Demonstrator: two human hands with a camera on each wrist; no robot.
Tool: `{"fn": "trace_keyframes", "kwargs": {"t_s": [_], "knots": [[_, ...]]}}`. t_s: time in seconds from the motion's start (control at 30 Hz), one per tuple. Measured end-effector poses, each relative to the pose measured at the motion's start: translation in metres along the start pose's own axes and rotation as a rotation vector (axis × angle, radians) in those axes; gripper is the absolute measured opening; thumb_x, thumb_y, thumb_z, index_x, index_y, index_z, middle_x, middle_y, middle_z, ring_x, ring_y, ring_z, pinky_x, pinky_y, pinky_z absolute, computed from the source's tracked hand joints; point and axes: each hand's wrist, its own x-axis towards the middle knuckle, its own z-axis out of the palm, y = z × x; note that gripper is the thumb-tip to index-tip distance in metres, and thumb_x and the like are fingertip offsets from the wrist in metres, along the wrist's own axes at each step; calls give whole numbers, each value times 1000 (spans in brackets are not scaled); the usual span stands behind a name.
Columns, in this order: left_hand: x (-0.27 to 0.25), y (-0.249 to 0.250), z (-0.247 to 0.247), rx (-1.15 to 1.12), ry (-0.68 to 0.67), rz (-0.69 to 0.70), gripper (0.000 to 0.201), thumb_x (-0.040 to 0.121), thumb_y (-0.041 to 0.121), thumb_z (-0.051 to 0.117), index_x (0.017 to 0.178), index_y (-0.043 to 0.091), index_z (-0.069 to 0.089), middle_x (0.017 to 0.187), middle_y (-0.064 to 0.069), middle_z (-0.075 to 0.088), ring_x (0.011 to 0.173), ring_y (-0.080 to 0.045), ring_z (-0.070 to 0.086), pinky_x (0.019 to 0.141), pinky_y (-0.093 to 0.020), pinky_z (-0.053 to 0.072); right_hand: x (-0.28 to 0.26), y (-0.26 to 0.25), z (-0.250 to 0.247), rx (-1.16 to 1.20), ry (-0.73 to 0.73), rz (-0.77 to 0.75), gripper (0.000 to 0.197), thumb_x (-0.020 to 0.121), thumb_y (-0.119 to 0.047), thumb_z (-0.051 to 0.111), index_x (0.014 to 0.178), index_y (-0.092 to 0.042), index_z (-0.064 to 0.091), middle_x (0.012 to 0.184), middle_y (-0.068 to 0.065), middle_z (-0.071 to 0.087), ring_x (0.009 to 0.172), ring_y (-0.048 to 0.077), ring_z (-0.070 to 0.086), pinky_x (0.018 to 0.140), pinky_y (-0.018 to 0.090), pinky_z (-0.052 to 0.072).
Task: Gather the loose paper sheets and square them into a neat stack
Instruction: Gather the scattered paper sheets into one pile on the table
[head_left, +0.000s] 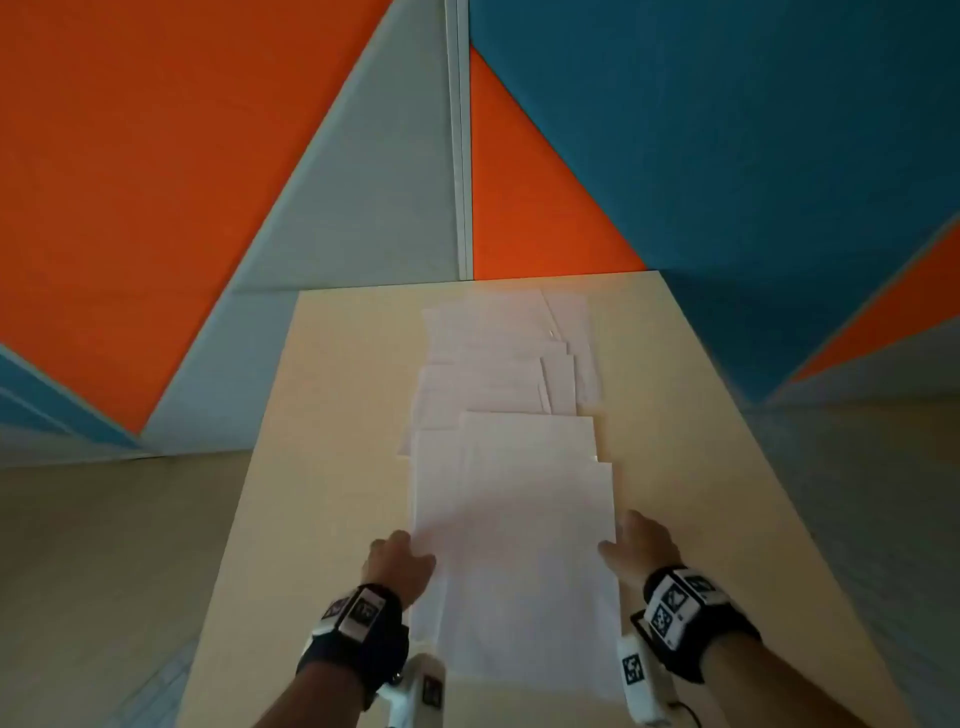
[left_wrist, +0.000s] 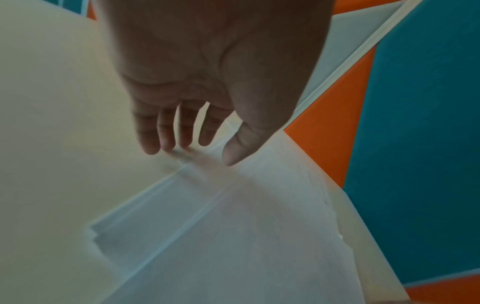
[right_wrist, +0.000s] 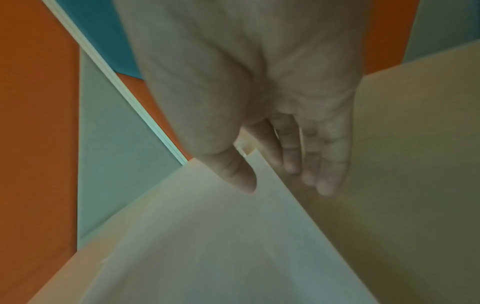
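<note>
Rising behind everything: wall panels (head_left: 156, 182) in orange, grey and teal stood well beyond both hands, past the far edge of the surface.
Surface: a pale wooden surface (head_left: 322, 415) ran away from the hands toward the wall and carried all the paper.
Paper sheets: the loose paper sheets (head_left: 511, 395) lay overlapping and askew in a long run, starting between the two hands and reaching to the far end of the surface; the nearest sheets lay directly between the hands, the farthest well beyond them.
Left hand: the left hand (head_left: 397, 564) sat at the left edge of the nearest sheets; the left wrist view showed its fingers (left_wrist: 166, 133) straight and slightly spread, tips at the paper's edge, and its thumb (left_wrist: 240, 150) lying on top of the paper, gripping nothing.
Right hand: the right hand (head_left: 641, 545) sat at the right edge of the same sheets; the right wrist view showed its fingers (right_wrist: 311, 164) extended on the surface just beside the paper and its thumb (right_wrist: 237, 174) resting on the top sheet, relaxed and unclenched.
</note>
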Motion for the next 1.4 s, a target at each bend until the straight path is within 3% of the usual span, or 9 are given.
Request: {"fn": "trace_keyframes", "kwargs": {"t_s": [0.4,0.5,0.6,0.67,0.77,0.9,1.0,1.23,1.4], "knots": [[28,27,4,-124,21,-105,54,85,23,53,135,6,45,133,-20,54,121,-37,52,99,-37,44,29,-15,-1,176,35,94,35,82,-21,63,112,-4,57,113,14,63,103,30,59,77,28,43],[31,27,0,-128,32,-120,50,84,24,55,131,9,52,133,-20,54,120,-37,53,100,-37,44,25,-15,-3,230,36,96,11,78,-20,64,85,-16,55,88,4,56,89,26,55,73,26,40],[34,26,0,-112,52,-108,41,83,27,55,118,7,60,124,-19,58,113,-38,57,94,-37,48,23,-12,-1,239,33,106,28,75,-21,63,64,-23,37,71,-2,44,77,23,48,68,27,38],[35,27,3,-128,9,-80,41,84,25,49,117,4,60,122,-18,60,111,-36,57,88,-32,44,21,-14,-1,233,38,97,10,75,-22,65,79,-13,60,80,5,62,82,28,58,70,29,44],[31,39,0,-120,-16,-50,43,88,21,48,127,2,55,130,-16,58,121,-34,53,96,-31,40,18,-27,2,258,29,71,24,78,-18,65,98,-5,70,93,11,72,92,28,66,73,26,48],[38,37,0,-180,-30,-71,39,86,19,52,119,-1,59,125,-19,62,116,-37,54,95,-34,43,15,-38,0,279,31,36,24,78,-14,64,95,3,70,85,13,71,81,29,65,77,33,53],[41,38,0,-201,-10,-52,35,83,18,53,111,0,62,114,-21,65,107,-37,57,90,-35,44,17,-36,0,276,26,32,21,79,-13,64,95,0,70,85,11,70,78,26,61,69,27,46],[45,45,-3,-312,-47,-68,51,84,20,55,132,2,51,128,-17,62,120,-35,56,101,-35,45,27,-41,1,303,14,58,16,79,-11,65,94,-9,67,89,6,70,80,22,60,59,23,42],[57,38,-7,-380,-47,-62,45,76,20,61,120,10,59,118,-16,65,112,-36,60,96,-41,51,34,-36,-5,299,25,67,20,77,-9,67,96,-6,62,92,9,70,81,24,62,53,23,41]]}}
